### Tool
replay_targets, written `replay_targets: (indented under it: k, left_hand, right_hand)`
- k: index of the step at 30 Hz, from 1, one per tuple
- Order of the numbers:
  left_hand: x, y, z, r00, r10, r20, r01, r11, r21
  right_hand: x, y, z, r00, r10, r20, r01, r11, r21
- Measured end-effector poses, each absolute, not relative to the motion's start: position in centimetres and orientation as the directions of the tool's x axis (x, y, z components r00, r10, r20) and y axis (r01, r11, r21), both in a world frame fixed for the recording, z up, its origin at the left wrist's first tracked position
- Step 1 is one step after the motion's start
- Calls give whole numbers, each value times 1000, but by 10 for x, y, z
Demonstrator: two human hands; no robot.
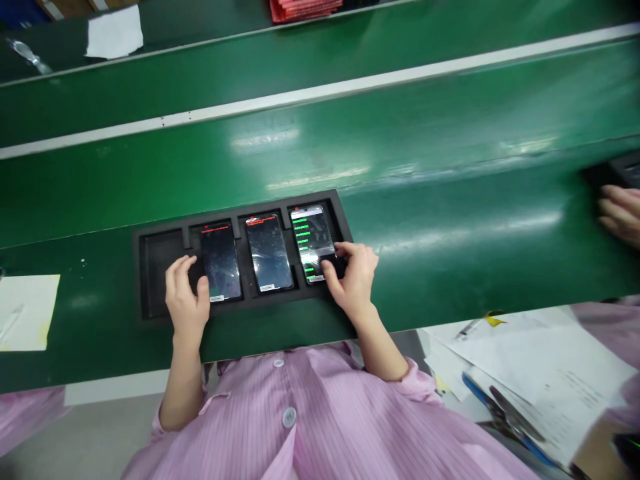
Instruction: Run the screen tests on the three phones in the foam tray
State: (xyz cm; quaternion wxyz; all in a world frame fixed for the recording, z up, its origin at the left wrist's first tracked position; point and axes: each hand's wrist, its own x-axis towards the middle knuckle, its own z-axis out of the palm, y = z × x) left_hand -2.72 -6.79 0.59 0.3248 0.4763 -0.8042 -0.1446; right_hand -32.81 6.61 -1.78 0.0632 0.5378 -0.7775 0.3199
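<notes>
A black tray [245, 305] with several compartments lies on the green bench in front of me. Three smartphones rest in it: a left phone [223, 260] and a middle phone [270, 253], both with dark screens and red text at the top, and a right phone [307, 233] showing lines of green text. My left hand [186, 297] hovers at the left phone's edge, fingers apart and holding nothing. My right hand [354, 275] is at the right phone's lower right side, thumb over the screen and fingers by its edge, with a gap between them. The leftmost compartment holds no phone.
Another person's hand [620, 213] is beside a dark object [613, 170] at the far right. Paper sheets [550, 373] and a blue clipboard [515, 427] lie at lower right. A paper [27, 313] is on the left. Red packets [305, 9] sit on the far side.
</notes>
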Motion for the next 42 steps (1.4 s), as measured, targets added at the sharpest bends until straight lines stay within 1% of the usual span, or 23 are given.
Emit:
replay_targets:
  k: [1,2,5,7,8,10,12,14,16,20,22,25,28,32,34,35,36,38,40,42]
  left_hand:
    - [-32,-71,8,-345,-883,317,-716,466,520]
    - [-38,-74,11,-360,-899,249,-769,437,466]
    - [-67,-80,21,-366,-928,70,-904,372,209]
    - [-91,-82,26,-322,-946,-24,-945,320,62]
    - [-101,-82,28,-299,-953,-58,-954,299,1]
    - [-117,-82,29,-264,-960,-92,-959,271,-81]
    - [-122,-82,28,-252,-963,-98,-958,262,-113]
    - [-122,-83,26,-253,-963,-98,-957,264,-121]
    - [-119,-84,25,-251,-963,-96,-956,262,-132]
    - [-118,-86,25,-243,-966,-93,-953,255,-162]
    - [-119,-86,26,-239,-967,-92,-952,252,-174]
    - [-121,-84,25,-237,-967,-92,-950,251,-188]
    - [-122,-83,25,-228,-969,-91,-952,242,-188]
    - [-120,-83,26,-222,-971,-82,-958,233,-164]
    - [-114,-84,27,-242,-968,-70,-963,248,-107]
    - [-110,-85,27,-256,-965,-58,-965,259,-51]
    - [-104,-87,27,-268,-963,-41,-963,267,27]
    - [-90,-91,25,-283,-959,5,-932,276,234]
    - [-75,-96,22,-276,-961,27,-851,258,458]
    - [-62,-101,16,-253,-967,2,-742,195,641]
  right_hand:
    - [-329,64,-17,-481,-779,403,-850,300,-434]
    - [-330,60,-15,-529,-775,346,-828,380,-413]
    - [-329,47,-9,-600,-783,162,-792,555,-253]
    - [-327,37,-6,-613,-785,91,-785,593,-180]
    - [-327,34,-5,-614,-786,70,-783,596,-178]
    - [-329,28,-5,-621,-782,49,-769,596,-232]
    - [-332,26,-7,-635,-771,43,-745,597,-298]
    - [-333,26,-8,-643,-765,41,-734,601,-317]
    - [-330,27,-8,-647,-761,42,-738,612,-283]
    - [-312,26,-3,-655,-755,41,-751,644,-145]
    - [-305,24,0,-658,-753,24,-751,653,-95]
    - [-302,21,3,-670,-742,-5,-740,669,-71]
    - [-304,20,5,-677,-736,-7,-733,675,-81]
    - [-305,21,5,-676,-736,6,-733,672,-107]
    - [-305,22,4,-673,-739,17,-735,667,-125]
    - [-305,23,3,-671,-741,22,-736,662,-138]
    - [-305,23,1,-668,-744,27,-738,656,-157]
    - [-306,23,-2,-661,-749,33,-738,642,-207]
    - [-306,23,-4,-661,-749,41,-732,632,-255]
    - [-303,23,-3,-665,-744,71,-728,623,-286]
